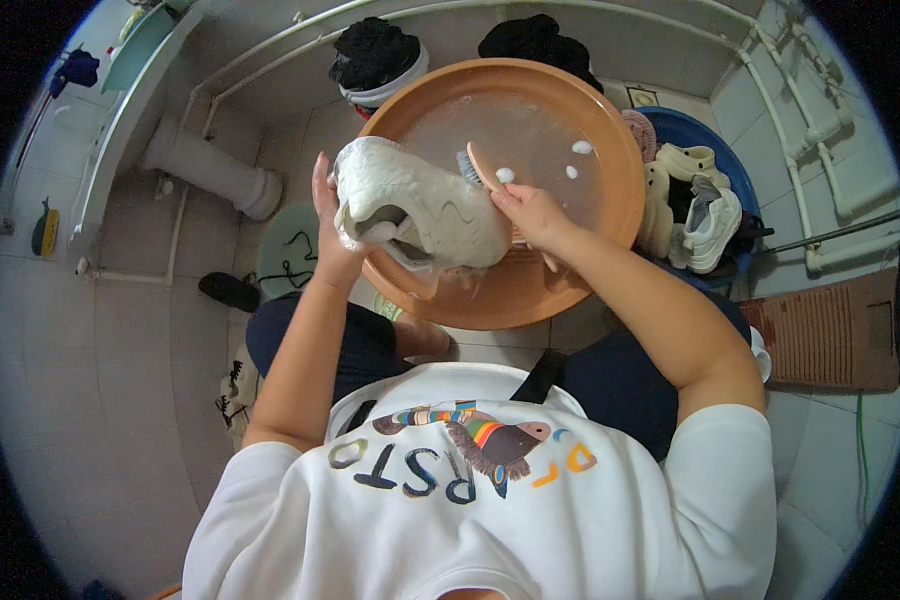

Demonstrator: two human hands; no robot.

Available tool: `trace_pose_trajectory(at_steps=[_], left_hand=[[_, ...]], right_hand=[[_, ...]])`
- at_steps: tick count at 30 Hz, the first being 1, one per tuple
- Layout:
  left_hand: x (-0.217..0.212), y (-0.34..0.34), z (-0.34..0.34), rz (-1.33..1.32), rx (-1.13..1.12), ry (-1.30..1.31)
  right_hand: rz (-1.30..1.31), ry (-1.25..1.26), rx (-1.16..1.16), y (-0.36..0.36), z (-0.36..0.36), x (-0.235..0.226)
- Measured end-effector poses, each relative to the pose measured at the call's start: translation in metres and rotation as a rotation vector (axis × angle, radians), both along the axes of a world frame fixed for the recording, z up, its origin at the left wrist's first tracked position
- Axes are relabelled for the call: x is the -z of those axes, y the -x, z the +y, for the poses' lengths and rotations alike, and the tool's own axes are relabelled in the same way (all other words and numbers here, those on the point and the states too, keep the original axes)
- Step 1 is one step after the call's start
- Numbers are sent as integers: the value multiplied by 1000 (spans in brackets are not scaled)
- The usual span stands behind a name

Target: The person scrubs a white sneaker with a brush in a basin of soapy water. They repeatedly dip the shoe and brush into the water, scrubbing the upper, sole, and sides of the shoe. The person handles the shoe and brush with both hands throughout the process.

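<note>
A white, wet-looking shoe [455, 215] lies on its side over the near left part of a large orange basin [625, 185]. My left hand [332, 235] grips it at the heel end, by the opening, where white foam clings. In my right hand [532, 212] is a scrub brush [484, 166] with a pinkish handle and grey bristles. The bristles are at the shoe's upper edge; I cannot tell whether they touch it. Cloudy water and small clumps of foam [582, 147] fill the basin. Under my right wrist, a ridged brown piece stands partly hidden in the basin.
Several light shoes [711, 225] sit in a blue basin [740, 160] at the right. Dark cloth [375, 55] fills a white bucket behind; more dark cloth [538, 45] lies beyond the orange basin. A brown washboard [825, 335] is at right, a pale green stool [288, 245] at left. White pipes [770, 130] line the walls.
</note>
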State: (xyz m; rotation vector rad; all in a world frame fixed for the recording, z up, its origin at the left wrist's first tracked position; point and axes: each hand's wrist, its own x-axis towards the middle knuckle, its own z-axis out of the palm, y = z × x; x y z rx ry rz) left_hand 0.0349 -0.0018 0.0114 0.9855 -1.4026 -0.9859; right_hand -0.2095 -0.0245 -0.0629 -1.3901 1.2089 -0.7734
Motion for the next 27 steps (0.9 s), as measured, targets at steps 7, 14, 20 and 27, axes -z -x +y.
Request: trace_pose_trajectory(at_steps=[7,14,20,27], left_hand=[[-8,-34,12,-502,15,65],[-1,-53,16,-609,51,-61],[26,-48,30,-612,2,-49],[40,-9,50,-901,-251,76]], right_hand=[[125,171,-51,4,-9,4],[-263,255,76,19,-5,-48],[-159,459,79,30,-27,-35],[529,100,-125,6,11,-64]])
